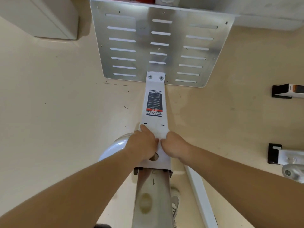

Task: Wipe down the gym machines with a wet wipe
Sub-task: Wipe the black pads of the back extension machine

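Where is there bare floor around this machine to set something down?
Bare floor lies left of the white beam, between cabinet and left hand. A narrower patch lies right of it, below the slotted plate. Crowded: far right by the black-footed frames, and the beam around the right hand.

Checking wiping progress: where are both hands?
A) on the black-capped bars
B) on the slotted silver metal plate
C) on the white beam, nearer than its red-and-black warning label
C: the left hand and right hand both rest on the white beam, short of the red-and-black warning label.
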Demonstrator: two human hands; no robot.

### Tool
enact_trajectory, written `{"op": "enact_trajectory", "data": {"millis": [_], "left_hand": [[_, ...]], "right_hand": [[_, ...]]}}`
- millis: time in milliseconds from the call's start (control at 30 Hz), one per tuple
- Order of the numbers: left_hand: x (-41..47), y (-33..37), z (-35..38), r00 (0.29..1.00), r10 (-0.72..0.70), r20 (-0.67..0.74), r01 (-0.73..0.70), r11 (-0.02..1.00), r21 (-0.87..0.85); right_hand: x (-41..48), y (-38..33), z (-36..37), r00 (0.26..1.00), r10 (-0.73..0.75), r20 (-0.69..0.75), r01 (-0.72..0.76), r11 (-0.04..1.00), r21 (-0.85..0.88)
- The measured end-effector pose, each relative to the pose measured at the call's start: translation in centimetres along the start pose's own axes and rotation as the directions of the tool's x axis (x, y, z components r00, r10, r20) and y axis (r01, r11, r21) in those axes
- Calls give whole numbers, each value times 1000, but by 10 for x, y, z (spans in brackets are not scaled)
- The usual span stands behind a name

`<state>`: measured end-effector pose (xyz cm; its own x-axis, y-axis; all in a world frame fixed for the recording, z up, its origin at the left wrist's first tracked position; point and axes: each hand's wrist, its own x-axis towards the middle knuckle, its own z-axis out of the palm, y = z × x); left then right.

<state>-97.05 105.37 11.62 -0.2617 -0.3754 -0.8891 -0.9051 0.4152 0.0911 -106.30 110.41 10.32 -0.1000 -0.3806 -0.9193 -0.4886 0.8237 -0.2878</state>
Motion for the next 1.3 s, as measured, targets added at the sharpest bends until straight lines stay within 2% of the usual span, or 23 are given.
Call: {"op": "enact_trajectory", "data": {"millis": [167,233,300,400,500,633,733,833,900,1000,1133,1200,1300], "left_hand": [[65,-6,4,993,-113,20,114,947,-302],[84,-7,3,991,-131,22,131,926,-353],[93,-7,-1,995,-101,-9,91,923,-373],[87,-10,-2,998,2,-62,-22,944,-329],[63,-18,0,1000,25,17,-19,967,-255],[11,-18,2,984,143,106,-143,990,2],[-17,-18,17,963,231,135,-260,930,259],[-36,-18,23,954,252,164,-296,886,358],[-39,-22,28,960,225,165,-267,912,313],[-53,-26,34,978,176,111,-200,945,259],[-98,-15,17,979,84,184,-124,967,222],[-109,-12,7,978,118,174,-161,953,255],[-115,-14,1,957,214,193,-262,925,274]], "right_hand": [[55,-3,-5,997,53,-57,-39,974,223],[78,-6,-4,992,69,-103,-41,967,250],[94,-8,-3,988,56,-143,-27,979,200],[99,-5,-2,987,-42,-153,45,999,22],[69,2,0,993,-103,-50,90,972,-216],[10,-1,5,991,-117,57,130,906,-403],[-25,-3,13,982,-99,160,169,839,-518],[-60,-5,17,961,-107,256,244,765,-596],[-79,-11,13,960,-103,259,244,762,-599],[-87,-10,15,938,-214,272,341,710,-616],[-90,-15,16,899,-360,250,429,602,-674],[-94,-21,8,892,-388,231,436,608,-664],[-98,-16,7,911,-354,211,402,647,-648]]}}
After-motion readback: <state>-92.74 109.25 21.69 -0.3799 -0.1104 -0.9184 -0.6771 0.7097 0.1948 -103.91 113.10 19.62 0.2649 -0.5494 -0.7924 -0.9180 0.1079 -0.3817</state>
